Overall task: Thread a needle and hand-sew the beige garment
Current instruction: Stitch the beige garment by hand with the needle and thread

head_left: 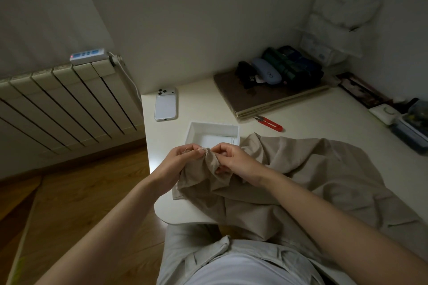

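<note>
Left grip point(183, 160) and right grip point(238, 162) both pinch a bunched fold of the beige garment point(312, 176), near a white tray point(214, 133). Rest of garment lies spread on the counter point(203, 104).

Matt beige cloth garment point(301, 169)

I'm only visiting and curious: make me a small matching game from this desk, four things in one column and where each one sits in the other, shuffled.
Things
1. white smartphone
2. red-handled thread snips
3. open white rectangular box
4. beige fabric garment

Places
A. pinched between the left hand and right hand
B. beside the stack of flat boards
C. face down near the left edge of the desk
D. just beyond both hands

Pairs: 1-C, 2-B, 3-D, 4-A
</note>
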### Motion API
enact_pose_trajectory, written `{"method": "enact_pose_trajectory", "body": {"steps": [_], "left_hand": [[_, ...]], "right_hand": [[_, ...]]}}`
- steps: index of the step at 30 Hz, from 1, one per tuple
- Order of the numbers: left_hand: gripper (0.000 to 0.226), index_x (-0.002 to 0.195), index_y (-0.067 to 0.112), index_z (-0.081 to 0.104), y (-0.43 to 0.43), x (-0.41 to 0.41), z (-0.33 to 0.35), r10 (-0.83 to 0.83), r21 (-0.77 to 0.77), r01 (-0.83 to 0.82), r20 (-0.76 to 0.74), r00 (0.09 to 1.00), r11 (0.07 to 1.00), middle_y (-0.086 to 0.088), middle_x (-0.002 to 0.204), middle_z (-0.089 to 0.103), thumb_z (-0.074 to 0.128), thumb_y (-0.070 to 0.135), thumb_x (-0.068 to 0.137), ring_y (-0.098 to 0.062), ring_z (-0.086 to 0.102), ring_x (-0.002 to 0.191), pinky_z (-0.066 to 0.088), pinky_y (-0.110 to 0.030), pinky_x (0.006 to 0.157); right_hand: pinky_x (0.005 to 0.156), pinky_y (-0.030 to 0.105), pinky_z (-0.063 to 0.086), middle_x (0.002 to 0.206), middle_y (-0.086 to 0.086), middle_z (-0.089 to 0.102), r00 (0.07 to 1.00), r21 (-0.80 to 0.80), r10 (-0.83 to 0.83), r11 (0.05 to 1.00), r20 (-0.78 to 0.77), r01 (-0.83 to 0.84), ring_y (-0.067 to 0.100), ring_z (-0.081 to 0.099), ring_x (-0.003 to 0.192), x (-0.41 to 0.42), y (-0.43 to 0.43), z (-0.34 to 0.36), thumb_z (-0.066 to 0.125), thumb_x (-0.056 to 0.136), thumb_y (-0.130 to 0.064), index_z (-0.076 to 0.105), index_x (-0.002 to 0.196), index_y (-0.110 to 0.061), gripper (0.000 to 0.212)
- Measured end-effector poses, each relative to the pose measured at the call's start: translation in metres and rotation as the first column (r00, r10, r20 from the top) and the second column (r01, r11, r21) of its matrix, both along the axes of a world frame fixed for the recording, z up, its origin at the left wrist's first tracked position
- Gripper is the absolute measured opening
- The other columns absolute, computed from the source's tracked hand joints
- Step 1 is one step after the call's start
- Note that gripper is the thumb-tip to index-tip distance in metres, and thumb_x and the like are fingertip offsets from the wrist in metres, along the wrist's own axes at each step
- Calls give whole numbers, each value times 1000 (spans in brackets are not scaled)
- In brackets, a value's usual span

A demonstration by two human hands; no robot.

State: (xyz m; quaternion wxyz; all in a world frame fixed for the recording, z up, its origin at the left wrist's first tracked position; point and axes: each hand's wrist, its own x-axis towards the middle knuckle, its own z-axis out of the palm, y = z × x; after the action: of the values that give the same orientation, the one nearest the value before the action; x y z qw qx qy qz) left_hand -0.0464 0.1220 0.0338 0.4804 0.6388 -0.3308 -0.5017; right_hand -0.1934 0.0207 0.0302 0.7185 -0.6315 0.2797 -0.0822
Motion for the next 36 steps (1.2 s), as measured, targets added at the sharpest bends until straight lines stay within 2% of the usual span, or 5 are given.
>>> {"method": "enact_pose_trajectory", "body": {"steps": [11,20,24,32,36], "left_hand": [[25,101,1,65,-4,0,-5,0,31,1,-33,999,1000,-15,93,68,55,21,94,-24,64,86,52,-31,78],[30,94,10,68,-8,2,-6,72,27,-72,-17,997,997,-13,90,68,60,37,86,-26,65,86,53,-31,76],[46,104,3,67,-9,2,-5,76,18,-75,-42,996,997,-22,101,67,62,40,78,-31,64,94,51,-39,85],[25,102,8,69,-13,-2,-5,52,34,-51,-37,998,998,-13,96,70,59,27,90,-23,68,88,53,-33,83],[33,105,4,67,-14,-2,-4,53,36,-51,-30,998,998,-20,102,69,60,32,87,-32,66,94,52,-40,88]], "right_hand": [[61,14,50,78,3,63,996,-117,-84,990,-4,83,8,62,70,7,-2,-3,46,99,-9,54,99,-10,8],[94,20,44,119,-4,55,991,-525,-117,840,70,136,11,52,108,8,-2,-4,57,92,-11,59,103,-30,22],[93,23,46,111,2,60,992,-609,-79,784,102,124,13,55,107,11,-3,-7,64,87,-9,66,105,-18,20],[88,18,45,100,2,65,976,-631,-141,745,167,216,10,58,97,18,-3,0,68,85,-10,71,88,-14,6],[90,19,46,98,2,66,968,-535,-125,815,216,225,6,58,98,17,4,7,59,92,-8,61,89,-9,4]]}}
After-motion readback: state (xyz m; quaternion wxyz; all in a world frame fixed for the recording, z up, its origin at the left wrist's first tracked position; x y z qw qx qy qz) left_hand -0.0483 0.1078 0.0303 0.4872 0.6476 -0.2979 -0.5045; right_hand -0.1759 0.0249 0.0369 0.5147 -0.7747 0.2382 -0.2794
